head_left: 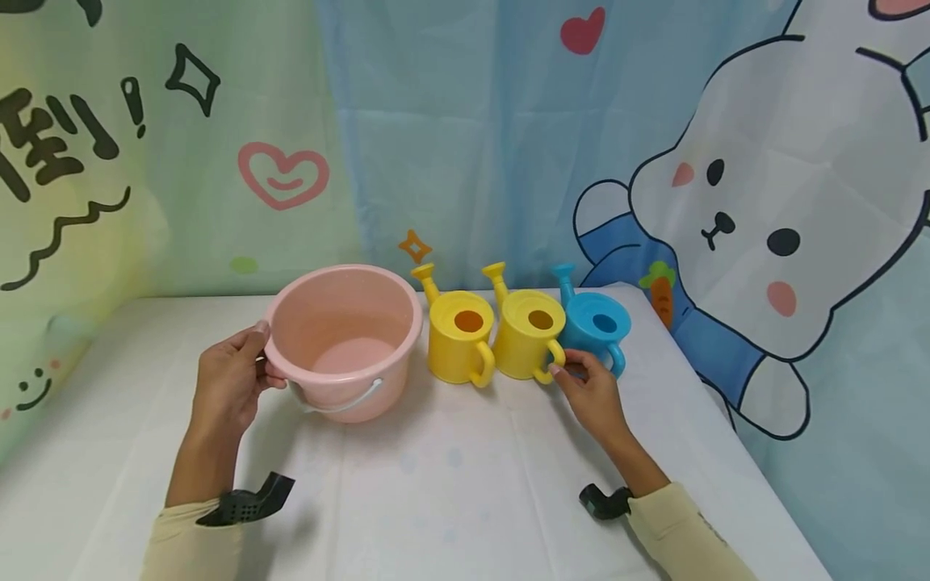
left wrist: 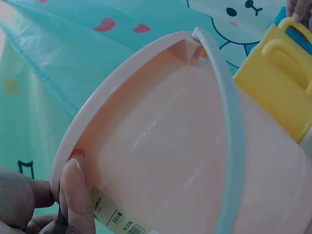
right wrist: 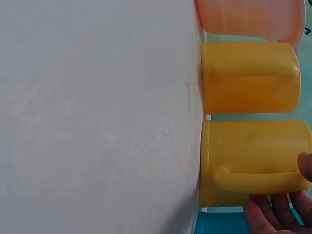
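Note:
A pink bucket (head_left: 345,387) with a pale handle (left wrist: 233,141) is at the left of the table. My left hand (head_left: 231,373) grips its rim from the left, thumb and fingers either side of the edge. To its right, two yellow watering cans and a blue watering can (head_left: 597,316) stand in a row, spouts toward the back. With thumb and fingertips, my right hand (head_left: 590,395) pinches the handle of the middle yellow watering can (head_left: 525,347). The other yellow watering can (head_left: 454,347) stands between that one and the bucket. Fingers (right wrist: 258,217) partly cover the blue can in the right wrist view.
A white cloth covers the table (head_left: 436,500). Behind it hangs a printed curtain (head_left: 443,145) with hearts and a white cartoon animal. A label (left wrist: 117,214) is stuck on the bucket. Black wrist cameras sit at both cuffs.

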{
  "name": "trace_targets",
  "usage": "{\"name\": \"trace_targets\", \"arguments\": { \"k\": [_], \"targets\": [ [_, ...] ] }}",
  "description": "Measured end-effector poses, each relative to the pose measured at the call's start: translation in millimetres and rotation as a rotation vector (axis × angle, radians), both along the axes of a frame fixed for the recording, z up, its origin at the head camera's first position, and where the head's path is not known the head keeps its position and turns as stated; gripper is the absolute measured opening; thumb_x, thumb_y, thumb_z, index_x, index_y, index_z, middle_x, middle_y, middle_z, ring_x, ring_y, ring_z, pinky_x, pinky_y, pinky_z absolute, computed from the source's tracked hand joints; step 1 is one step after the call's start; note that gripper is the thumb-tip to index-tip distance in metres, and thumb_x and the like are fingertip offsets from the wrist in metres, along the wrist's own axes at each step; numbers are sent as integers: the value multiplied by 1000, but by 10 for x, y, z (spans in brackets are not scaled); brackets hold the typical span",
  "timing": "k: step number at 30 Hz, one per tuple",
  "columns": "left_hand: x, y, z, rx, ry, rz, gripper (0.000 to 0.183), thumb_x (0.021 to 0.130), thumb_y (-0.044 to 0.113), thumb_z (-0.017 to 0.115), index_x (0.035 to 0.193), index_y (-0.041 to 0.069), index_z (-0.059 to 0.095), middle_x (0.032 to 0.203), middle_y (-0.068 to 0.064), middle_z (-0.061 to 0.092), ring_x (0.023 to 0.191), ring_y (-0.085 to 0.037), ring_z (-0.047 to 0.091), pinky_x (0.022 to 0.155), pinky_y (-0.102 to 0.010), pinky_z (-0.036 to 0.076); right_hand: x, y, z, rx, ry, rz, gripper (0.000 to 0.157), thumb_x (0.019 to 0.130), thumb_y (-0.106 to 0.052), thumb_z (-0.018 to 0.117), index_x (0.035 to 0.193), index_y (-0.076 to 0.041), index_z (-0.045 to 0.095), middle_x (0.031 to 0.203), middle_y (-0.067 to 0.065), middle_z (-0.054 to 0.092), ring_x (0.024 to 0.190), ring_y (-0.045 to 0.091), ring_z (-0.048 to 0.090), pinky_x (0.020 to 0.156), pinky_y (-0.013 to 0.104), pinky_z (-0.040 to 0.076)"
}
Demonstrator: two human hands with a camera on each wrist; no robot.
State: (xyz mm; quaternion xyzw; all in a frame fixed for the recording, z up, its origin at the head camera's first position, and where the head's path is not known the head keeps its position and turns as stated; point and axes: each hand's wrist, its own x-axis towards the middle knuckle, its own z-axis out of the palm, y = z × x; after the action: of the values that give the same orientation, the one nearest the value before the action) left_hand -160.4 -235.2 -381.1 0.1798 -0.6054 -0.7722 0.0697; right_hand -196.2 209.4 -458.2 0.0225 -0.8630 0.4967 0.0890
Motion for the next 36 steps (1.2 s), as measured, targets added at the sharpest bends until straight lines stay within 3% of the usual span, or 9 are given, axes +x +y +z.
{"name": "trace_targets", "arguments": {
  "k": [10, 20, 30, 36],
  "targets": [
    [-5, 13, 19, 4, 8, -14, 54, 97, 32, 60, 133, -6, 49, 71, -4, 58, 49, -11, 56, 44, -22, 54, -25, -52, 31, 87, 43, -47, 37, 98, -24, 63, 123, 3, 55, 117, 15, 58, 104, 28, 59, 89, 42, 55],
    [-11, 10, 21, 9, 1, -8, 54, 97, 32, 60, 134, -6, 48, 69, -4, 58, 48, -11, 55, 44, -22, 53, -63, -67, 27, 133, 19, -1, 36, 101, -24, 56, 123, 5, 57, 112, 17, 64, 100, 29, 60, 89, 44, 55],
    [1, -2, 13, 6, -11, -5, 54, 97, 32, 61, 135, -5, 48, 67, -4, 57, 48, -11, 55, 45, -22, 54, -65, -70, 28, 100, 5, 25, 30, 100, -15, 59, 122, 5, 61, 111, 17, 66, 97, 27, 63, 82, 35, 58],
    [8, -1, 9, 2, -10, 2, 54, 95, 34, 62, 132, -5, 50, 71, -4, 57, 49, -11, 56, 45, -22, 54, -61, -67, 19, 89, 45, 30, 32, 98, -17, 61, 121, 5, 63, 108, 17, 68, 93, 27, 65, 78, 31, 59]
  ]
}}
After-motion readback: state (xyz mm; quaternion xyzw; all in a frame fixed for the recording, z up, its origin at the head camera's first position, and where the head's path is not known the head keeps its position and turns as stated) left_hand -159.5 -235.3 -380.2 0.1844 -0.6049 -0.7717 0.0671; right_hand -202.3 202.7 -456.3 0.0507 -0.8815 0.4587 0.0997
